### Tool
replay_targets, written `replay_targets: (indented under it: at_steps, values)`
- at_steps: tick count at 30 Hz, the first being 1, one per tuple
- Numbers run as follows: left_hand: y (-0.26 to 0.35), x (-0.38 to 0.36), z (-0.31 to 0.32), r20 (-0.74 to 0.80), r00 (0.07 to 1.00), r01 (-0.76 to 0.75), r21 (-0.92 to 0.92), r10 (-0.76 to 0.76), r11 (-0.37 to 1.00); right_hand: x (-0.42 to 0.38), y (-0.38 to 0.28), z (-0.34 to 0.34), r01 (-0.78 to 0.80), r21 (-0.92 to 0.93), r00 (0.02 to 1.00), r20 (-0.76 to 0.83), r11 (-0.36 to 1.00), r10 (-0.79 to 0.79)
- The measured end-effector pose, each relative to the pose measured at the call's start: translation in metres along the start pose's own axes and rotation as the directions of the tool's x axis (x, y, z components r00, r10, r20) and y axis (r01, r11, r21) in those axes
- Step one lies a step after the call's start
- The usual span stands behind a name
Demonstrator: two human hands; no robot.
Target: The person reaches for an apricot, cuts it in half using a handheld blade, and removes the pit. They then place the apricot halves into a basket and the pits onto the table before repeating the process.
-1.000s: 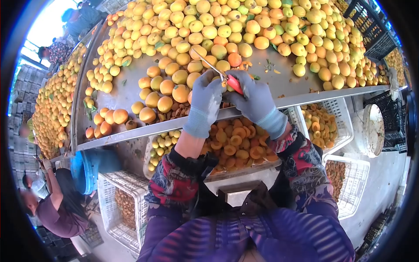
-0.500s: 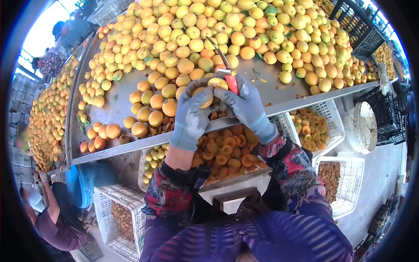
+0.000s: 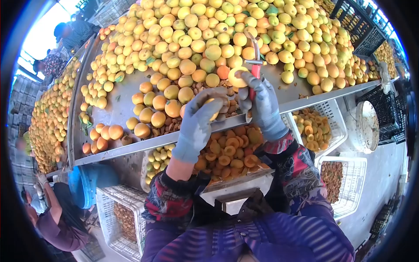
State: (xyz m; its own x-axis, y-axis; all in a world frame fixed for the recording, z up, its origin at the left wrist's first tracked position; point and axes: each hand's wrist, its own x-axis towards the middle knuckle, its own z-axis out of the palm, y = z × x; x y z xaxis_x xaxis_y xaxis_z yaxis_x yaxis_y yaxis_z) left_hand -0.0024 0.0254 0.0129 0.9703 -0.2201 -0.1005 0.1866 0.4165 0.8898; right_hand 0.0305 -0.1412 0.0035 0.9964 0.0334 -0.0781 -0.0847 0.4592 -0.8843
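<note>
Clearly hollowed fruit half (image 3: pixel 238 77), curved metal blade (image 3: pixel 256 49), smooth metal tabletop (image 3: pixel 120 97)

Could read no text, label, brand, number or sign, whether at the fingers (image 3: pixel 261 90), beyond them or below them.
</note>
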Motion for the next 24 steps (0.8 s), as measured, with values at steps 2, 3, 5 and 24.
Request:
replay_targets:
  at_steps: [2, 3, 5, 24]
  values:
    - [-0.006, -0.003, 0.005, -0.006, 0.998, 0.060, 0.069, -0.060, 0.996, -0.001, -0.001, -0.003, -0.008, 0.098, 1.000, 0.018, 0.995, 0.006]
    - [-0.014, -0.003, 0.001, 0.057, 0.998, -0.045, 0.145, 0.037, 0.988, -0.004, 0.000, -0.003, -0.012, 0.029, 1.000, 0.018, 1.000, 0.012]
    - [-0.018, -0.004, -0.001, 0.132, 0.988, -0.106, 0.172, 0.084, 0.979, -0.006, 0.002, -0.004, -0.057, 0.009, 0.998, 0.018, 0.998, 0.057]
    - [-0.013, 0.005, 0.007, 0.094, 0.990, -0.092, -0.159, 0.108, 0.983, -0.003, -0.014, 0.007, 0.300, 0.246, 0.953, -0.038, 0.922, -0.300]
